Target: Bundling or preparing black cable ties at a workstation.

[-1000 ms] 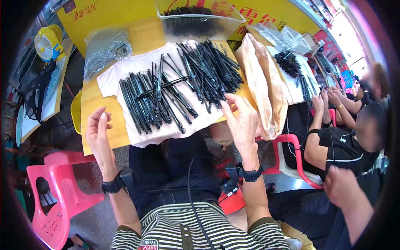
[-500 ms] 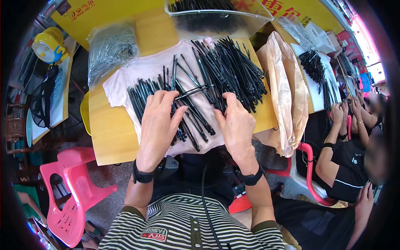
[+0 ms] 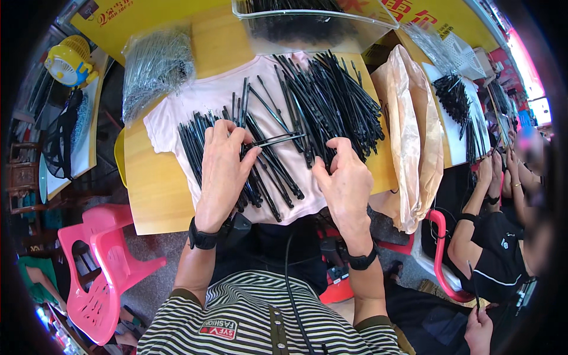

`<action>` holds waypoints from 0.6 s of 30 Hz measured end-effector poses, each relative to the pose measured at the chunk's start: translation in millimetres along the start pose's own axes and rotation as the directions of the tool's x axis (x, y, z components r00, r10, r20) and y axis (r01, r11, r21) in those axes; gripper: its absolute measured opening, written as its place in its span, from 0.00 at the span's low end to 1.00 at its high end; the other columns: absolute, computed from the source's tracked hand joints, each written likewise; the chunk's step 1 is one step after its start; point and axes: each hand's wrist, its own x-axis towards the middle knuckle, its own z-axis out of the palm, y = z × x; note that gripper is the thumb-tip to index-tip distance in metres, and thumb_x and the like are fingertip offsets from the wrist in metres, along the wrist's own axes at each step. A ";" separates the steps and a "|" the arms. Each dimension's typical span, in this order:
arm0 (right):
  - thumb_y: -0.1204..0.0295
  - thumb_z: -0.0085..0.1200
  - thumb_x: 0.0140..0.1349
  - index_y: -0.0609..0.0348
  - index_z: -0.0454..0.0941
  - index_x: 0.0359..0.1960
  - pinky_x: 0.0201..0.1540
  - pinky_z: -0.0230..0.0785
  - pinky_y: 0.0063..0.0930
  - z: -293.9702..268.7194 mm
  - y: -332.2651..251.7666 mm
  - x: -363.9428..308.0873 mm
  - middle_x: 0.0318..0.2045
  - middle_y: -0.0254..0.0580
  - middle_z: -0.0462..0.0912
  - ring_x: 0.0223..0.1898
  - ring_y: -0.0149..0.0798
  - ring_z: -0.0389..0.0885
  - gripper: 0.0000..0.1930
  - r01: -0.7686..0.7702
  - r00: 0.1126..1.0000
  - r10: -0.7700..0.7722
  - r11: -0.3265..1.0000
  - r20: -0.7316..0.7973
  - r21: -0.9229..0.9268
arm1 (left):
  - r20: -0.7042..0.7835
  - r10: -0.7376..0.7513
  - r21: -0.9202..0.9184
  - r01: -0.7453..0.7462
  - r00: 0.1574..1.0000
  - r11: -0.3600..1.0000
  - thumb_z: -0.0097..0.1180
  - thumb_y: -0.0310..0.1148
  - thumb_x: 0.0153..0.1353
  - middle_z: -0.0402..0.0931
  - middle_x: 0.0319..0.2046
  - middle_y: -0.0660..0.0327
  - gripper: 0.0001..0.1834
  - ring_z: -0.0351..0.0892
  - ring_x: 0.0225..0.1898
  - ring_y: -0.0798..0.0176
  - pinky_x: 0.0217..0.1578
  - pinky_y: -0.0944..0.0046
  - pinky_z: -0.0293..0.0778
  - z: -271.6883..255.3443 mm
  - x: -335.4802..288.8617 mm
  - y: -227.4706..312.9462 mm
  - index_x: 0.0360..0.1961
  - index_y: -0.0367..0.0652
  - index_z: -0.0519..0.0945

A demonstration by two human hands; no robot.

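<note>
Pinched in the left hand's grip, thumb against forefinger, is a thin black strip that juts out to the right, level over the pile of black strips. Right hand curls down onto the denser heap; whether it grips anything, I cannot tell. Everything lies on a pale pink cloth over the yellow bench.

Thin black plastic strips, slightly glossy, centre frame; pale pink matt cloth beneath; smooth yellow wooden tabletop; clear glossy plastic tray at top.
</note>
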 end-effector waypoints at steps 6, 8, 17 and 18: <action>0.69 0.57 0.50 0.56 0.73 0.35 0.30 0.70 0.40 -8.4 5.6 6.6 0.31 0.44 0.79 0.28 0.51 0.79 0.11 0.042 0.999 -0.043 0.997 -0.017 -0.068 | 0.007 0.079 -0.051 -0.079 0.997 0.996 0.62 0.24 0.45 0.68 0.38 0.54 0.10 0.66 0.41 0.52 0.43 0.58 0.65 -3.6 1.4 -9.3 0.29 0.36 0.75; 0.68 0.57 0.49 0.55 0.74 0.34 0.28 0.69 0.41 -11.7 7.3 10.1 0.27 0.43 0.78 0.25 0.50 0.77 0.10 0.107 0.990 -0.115 0.990 -0.086 -0.087 | 0.071 0.118 -0.090 -0.111 0.990 0.990 0.62 0.24 0.44 0.68 0.38 0.56 0.10 0.66 0.41 0.53 0.43 0.59 0.65 -7.6 -0.3 -11.3 0.29 0.37 0.75; 0.76 0.57 0.50 0.55 0.73 0.37 0.33 0.69 0.35 0.4 -9.3 -4.3 0.33 0.39 0.73 0.33 0.45 0.76 0.11 0.262 0.965 -0.260 0.963 -0.029 0.068 | 0.029 -0.069 -0.109 0.072 0.997 0.991 0.63 0.26 0.44 0.67 0.37 0.53 0.22 0.68 0.41 0.51 0.43 0.58 0.66 -20.3 -16.9 -7.3 0.42 0.35 0.70; 0.77 0.56 0.50 0.55 0.74 0.37 0.34 0.69 0.34 6.3 -12.4 -3.4 0.34 0.38 0.74 0.35 0.43 0.76 0.11 0.331 0.943 -0.330 0.939 -0.035 0.088 | 0.023 -0.080 -0.102 0.082 0.997 0.991 0.63 0.26 0.44 0.67 0.37 0.53 0.22 0.68 0.41 0.51 0.43 0.58 0.66 -23.1 -20.4 -7.6 0.42 0.35 0.70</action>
